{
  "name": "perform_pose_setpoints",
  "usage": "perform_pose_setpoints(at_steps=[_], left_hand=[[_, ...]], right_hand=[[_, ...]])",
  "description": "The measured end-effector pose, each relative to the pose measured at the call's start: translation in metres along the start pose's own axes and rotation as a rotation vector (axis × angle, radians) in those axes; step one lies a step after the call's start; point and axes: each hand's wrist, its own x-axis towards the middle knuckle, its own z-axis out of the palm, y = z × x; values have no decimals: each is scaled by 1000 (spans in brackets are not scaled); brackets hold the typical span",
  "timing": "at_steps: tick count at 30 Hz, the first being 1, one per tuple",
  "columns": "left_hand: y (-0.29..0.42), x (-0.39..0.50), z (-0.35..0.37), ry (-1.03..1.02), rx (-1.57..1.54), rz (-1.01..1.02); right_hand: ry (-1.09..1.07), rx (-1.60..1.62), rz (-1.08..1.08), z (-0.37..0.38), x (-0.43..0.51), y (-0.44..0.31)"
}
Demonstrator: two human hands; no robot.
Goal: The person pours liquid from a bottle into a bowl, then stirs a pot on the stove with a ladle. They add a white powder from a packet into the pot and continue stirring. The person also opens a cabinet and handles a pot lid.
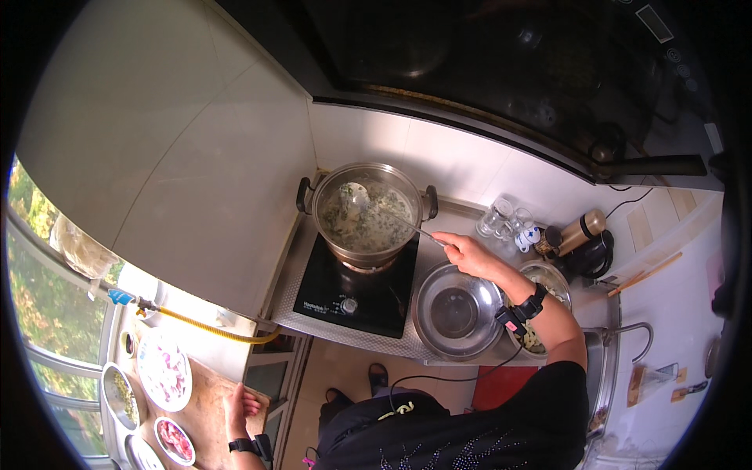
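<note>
My right hand (467, 254) grips the thin handle of a metal ladle (405, 222), reaching in over the rim of a two-handled steel pot (319, 226). The ladle's round bowl lies at the surface of a cloudy liquid with green leafy bits (376, 226). The pot stands on a black single-burner cooktop (358, 299). At the lower left, my left hand (238, 405) rests by the edge of a wooden cutting board (208, 405), its fingers curled; whether they grip the edge I cannot tell.
Right of the cooktop sit a large steel basin (426, 317) and a bowl of pale cut food (531, 338). Glass mugs (496, 217) and a vacuum flask (581, 229) stand behind. Plates of sliced food (164, 370) and raw meat (175, 442) occupy the board. A yellow gas hose (205, 329) crosses the ledge.
</note>
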Motion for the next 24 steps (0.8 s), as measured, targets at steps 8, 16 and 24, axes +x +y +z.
perform_pose_setpoints(at_steps=[8, 16, 24], left_hand=[[-4, 5, -3, -3, -38, -13], [-2, 4, -3, -22, -3, -2], [-5, 8, -5, -30, -23, -5]], right_hand=[[-135, 572, 309, -14, -7, -6], [-92, 734, 364, -30, -13, -7], [174, -337, -141, -30, -16, 1]])
